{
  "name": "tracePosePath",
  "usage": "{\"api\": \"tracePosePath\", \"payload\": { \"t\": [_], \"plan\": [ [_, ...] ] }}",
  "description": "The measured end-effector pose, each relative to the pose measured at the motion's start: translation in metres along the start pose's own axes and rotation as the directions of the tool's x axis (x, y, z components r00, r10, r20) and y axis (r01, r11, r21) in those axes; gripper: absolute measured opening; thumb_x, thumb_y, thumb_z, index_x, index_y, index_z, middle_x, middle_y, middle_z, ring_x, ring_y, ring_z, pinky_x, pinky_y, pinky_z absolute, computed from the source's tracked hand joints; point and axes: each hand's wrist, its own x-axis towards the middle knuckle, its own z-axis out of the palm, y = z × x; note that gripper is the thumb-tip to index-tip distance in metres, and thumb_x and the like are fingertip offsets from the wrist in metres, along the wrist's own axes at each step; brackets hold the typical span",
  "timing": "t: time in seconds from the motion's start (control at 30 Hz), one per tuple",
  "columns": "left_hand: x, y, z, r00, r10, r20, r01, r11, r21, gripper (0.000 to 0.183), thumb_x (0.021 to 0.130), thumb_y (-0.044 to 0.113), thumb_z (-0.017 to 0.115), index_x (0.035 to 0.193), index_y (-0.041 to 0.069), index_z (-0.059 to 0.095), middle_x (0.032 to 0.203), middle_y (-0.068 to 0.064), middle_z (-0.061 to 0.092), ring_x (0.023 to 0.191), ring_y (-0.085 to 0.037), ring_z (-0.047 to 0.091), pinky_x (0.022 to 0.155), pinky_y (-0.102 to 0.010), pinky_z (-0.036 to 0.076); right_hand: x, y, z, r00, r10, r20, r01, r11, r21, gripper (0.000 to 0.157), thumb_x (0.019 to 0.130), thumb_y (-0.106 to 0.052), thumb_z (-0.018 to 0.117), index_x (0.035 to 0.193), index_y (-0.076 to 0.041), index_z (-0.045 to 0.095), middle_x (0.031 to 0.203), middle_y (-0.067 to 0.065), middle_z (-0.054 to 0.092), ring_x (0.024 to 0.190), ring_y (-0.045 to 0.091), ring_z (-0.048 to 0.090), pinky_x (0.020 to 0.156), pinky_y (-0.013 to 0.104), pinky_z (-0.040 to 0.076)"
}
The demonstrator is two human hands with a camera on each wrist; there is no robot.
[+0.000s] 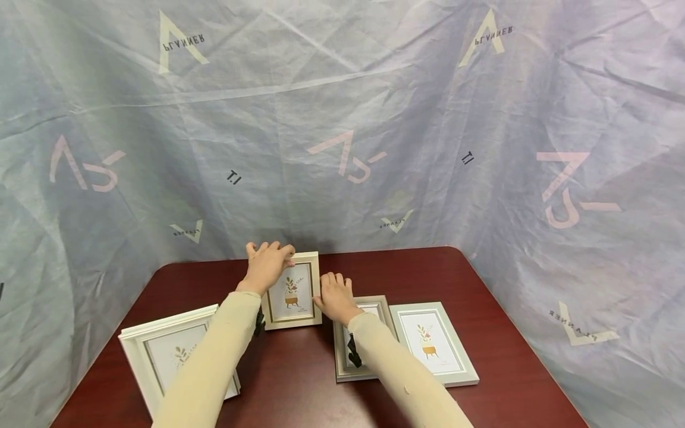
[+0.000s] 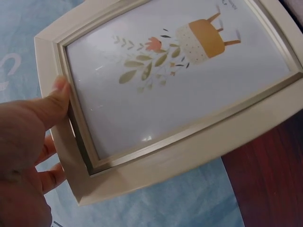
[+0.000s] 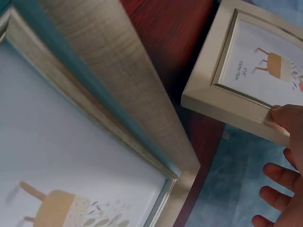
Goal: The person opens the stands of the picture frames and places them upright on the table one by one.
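Note:
A cream picture frame (image 1: 291,291) with a gold inner lip and a potted-plant print stands upright near the table's back. At its top left, my left hand (image 1: 267,267) grips the top edge. The left wrist view shows the thumb (image 2: 57,101) on the front of the border and fingers behind it. My right hand (image 1: 337,298) is at the frame's right side. In the right wrist view its thumb (image 3: 286,116) touches the border, while the other fingers (image 3: 279,184) are extended and spread apart below.
At front left a larger white frame (image 1: 140,362) leans upright, partly hidden by my left sleeve. Right of centre is a champagne-coloured frame (image 1: 341,356), partly under my right forearm, with a pale frame (image 1: 465,365) beside it. Grey printed cloth (image 1: 342,119) surrounds the dark red table (image 1: 299,380).

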Motion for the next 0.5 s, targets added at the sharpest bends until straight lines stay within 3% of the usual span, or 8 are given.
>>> {"api": "tracePosePath", "payload": {
  "t": [0.5],
  "plan": [
    [0.0001, 0.0004, 0.0062, 0.999, -0.047, 0.013, 0.047, 0.999, 0.012, 0.029, 0.093, 0.031, 0.065, 0.12, 0.02, 0.069, 0.104, -0.008, 0.063, 0.09, -0.032, 0.052, 0.091, -0.057, 0.021, 0.0016, 0.0017, 0.0013, 0.999, 0.018, 0.037, -0.019, 0.999, 0.045, 0.044, 0.095, -0.042, 0.065, 0.117, -0.007, 0.052, 0.112, 0.009, 0.054, 0.105, 0.029, 0.049, 0.086, 0.046, 0.037]
  ]
}}
